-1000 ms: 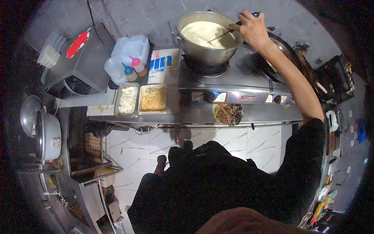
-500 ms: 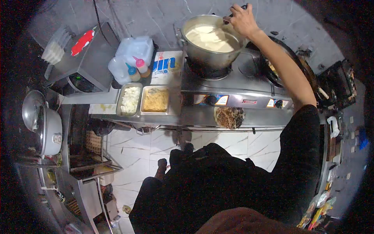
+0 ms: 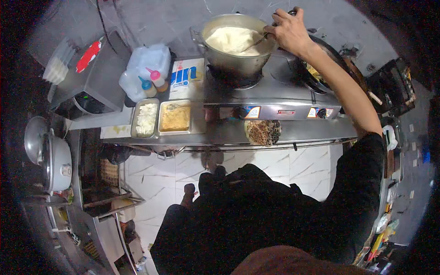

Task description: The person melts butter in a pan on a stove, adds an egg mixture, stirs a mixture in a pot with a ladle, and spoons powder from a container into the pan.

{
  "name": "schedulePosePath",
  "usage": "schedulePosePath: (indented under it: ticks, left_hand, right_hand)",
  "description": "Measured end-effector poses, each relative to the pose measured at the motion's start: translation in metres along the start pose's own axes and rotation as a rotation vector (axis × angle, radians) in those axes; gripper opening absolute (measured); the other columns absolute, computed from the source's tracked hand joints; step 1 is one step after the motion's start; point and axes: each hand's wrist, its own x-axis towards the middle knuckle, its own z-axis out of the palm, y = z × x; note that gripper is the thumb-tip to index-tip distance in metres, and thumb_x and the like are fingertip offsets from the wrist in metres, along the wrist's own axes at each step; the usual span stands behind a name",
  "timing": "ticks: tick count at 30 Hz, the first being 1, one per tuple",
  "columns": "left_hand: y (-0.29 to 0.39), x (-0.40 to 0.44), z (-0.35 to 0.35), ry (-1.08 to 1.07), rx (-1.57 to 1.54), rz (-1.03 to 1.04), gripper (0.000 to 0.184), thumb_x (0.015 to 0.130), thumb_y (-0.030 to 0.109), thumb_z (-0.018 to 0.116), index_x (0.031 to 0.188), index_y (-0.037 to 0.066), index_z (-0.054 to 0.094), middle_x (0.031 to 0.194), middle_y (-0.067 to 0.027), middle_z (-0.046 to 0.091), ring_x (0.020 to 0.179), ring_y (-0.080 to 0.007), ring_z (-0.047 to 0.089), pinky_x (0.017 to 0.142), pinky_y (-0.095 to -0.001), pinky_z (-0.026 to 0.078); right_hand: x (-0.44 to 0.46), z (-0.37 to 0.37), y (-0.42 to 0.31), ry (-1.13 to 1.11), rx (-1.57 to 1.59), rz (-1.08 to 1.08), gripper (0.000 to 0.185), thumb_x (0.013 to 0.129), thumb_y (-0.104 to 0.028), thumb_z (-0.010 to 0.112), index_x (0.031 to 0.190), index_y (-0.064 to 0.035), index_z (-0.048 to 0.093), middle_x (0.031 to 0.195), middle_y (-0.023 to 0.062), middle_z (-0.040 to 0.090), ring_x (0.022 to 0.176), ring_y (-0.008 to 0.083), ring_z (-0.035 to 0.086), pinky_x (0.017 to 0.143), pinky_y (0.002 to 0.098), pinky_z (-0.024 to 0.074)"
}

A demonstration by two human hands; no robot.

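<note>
My right hand (image 3: 289, 31) is closed around the dark handle of a ladle (image 3: 255, 44) at the right rim of a large metal pot (image 3: 236, 65). The ladle's metal shaft slants down into a thick, pale cream mixture (image 3: 230, 38). The pot stands on the left burner of a steel stove (image 3: 279, 100). Low beside the dark clothing, my left hand (image 3: 189, 188) appears small and dark, and its fingers are too unclear to make out.
Left of the stove are a tray of white pieces (image 3: 146, 120), a tray of yellowish crumbs (image 3: 175, 119), two squeeze bottles (image 3: 157, 79) and plastic containers (image 3: 149, 59). A pan (image 3: 316, 75) is on the right burner. A speckled round item (image 3: 263, 132) lies at the front edge.
The ladle has swept through the mixture, first toward the back of the pot, then back toward the front right. My right hand stays closed on its handle. The camera view has shifted slightly.
</note>
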Motion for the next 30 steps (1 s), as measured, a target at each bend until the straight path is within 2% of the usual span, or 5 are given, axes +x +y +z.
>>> schedulePosePath:
  ticks: [9, 18, 21, 24, 30]
  left_hand:
    - [0.003, 0.014, -0.009, 0.025, 0.018, 0.009, 0.044, 0.056, 0.05, 0.072, 0.069, 0.01, 0.061, 0.073, -0.0069, 0.058, 0.074, -0.0248, 0.059, 0.065, -0.0362, 0.046]
    - [0.006, 0.006, -0.008, 0.033, 0.029, 0.008, 0.044, 0.055, 0.051, 0.072, 0.069, 0.01, 0.061, 0.072, -0.0065, 0.058, 0.074, -0.0247, 0.059, 0.064, -0.036, 0.046]
    - [0.007, 0.004, -0.007, 0.04, 0.029, 0.007, 0.044, 0.055, 0.051, 0.072, 0.069, 0.011, 0.061, 0.072, -0.0063, 0.058, 0.074, -0.0246, 0.059, 0.064, -0.036, 0.046]
    - [0.009, 0.003, -0.006, 0.054, 0.035, 0.006, 0.044, 0.055, 0.051, 0.072, 0.069, 0.011, 0.061, 0.072, -0.0062, 0.057, 0.074, -0.0246, 0.059, 0.063, -0.0359, 0.046]
    - [0.012, -0.004, -0.013, 0.079, 0.086, 0.03, 0.044, 0.054, 0.052, 0.071, 0.069, 0.011, 0.061, 0.072, -0.0059, 0.057, 0.074, -0.0246, 0.059, 0.063, -0.0358, 0.046]
  right_hand:
    - [-0.011, -0.037, 0.022, -0.089, 0.084, -0.031, 0.021, 0.068, -0.031, 0.068, 0.088, -0.0265, 0.069, 0.084, -0.0039, 0.054, 0.096, 0.0129, 0.048, 0.079, 0.048, 0.0308]
    - [0.015, 0.013, 0.016, -0.061, 0.023, 0.004, 0.023, 0.067, -0.031, 0.066, 0.089, -0.0235, 0.069, 0.09, -0.0013, 0.057, 0.1, 0.0134, 0.046, 0.082, 0.0512, 0.0282]
    - [0.033, 0.002, 0.002, -0.006, 0.041, -0.01, 0.019, 0.071, -0.024, 0.063, 0.09, -0.0198, 0.068, 0.087, 0.0019, 0.061, 0.097, 0.016, 0.052, 0.081, 0.0498, 0.0381]
    - [0.051, 0.023, 0.001, -0.005, 0.017, -0.043, 0.018, 0.074, -0.03, 0.055, 0.077, -0.017, 0.068, 0.078, 0.0029, 0.057, 0.094, 0.0205, 0.05, 0.08, 0.0545, 0.0353]
    - [0.072, 0.042, -0.005, -0.182, 0.002, 0.057, 0.023, 0.074, -0.034, 0.055, 0.081, -0.0162, 0.068, 0.092, 0.0075, 0.058, 0.101, 0.0219, 0.046, 0.088, 0.0588, 0.0306]
